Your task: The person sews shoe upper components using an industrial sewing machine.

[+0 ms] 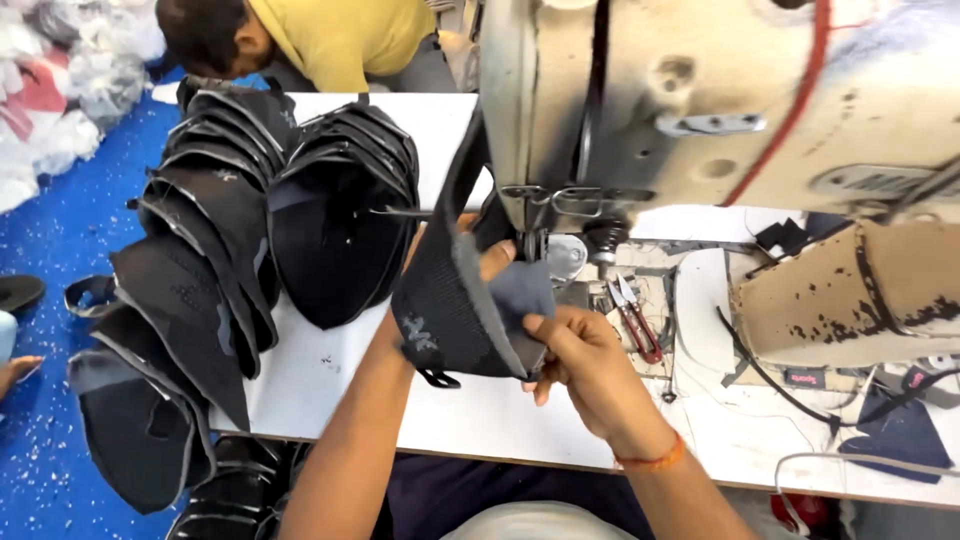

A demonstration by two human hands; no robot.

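Stacks of dark grey and black curved fabric shoe uppers (250, 220) crowd the left half of the white counter (500, 420), fanned in two overlapping rows, with more spilling over the near left edge toward the blue speckled floor (50, 300). A cream, paint-chipped industrial sewing machine (720, 100) fills the upper right and hides much of the counter behind it; its presser foot and needle area (545, 245) sit just above the work. Red-handled thread snips (635, 315) lie just right of the needle plate, near black cables and a scuffed tan cardboard cover (850, 295). At the far edge a person in a yellow shirt (340, 40) bends over.

The dark grey knit shoe upper with a grey lining (460, 310) is held up at the needle, tilted on edge. The left hand (490, 255) is mostly hidden behind it, fingertips curled over its top edge beside the presser foot. The right hand (585, 355), an orange thread band at the wrist, has its grip pressed together, pinching the upper's near lining edge.
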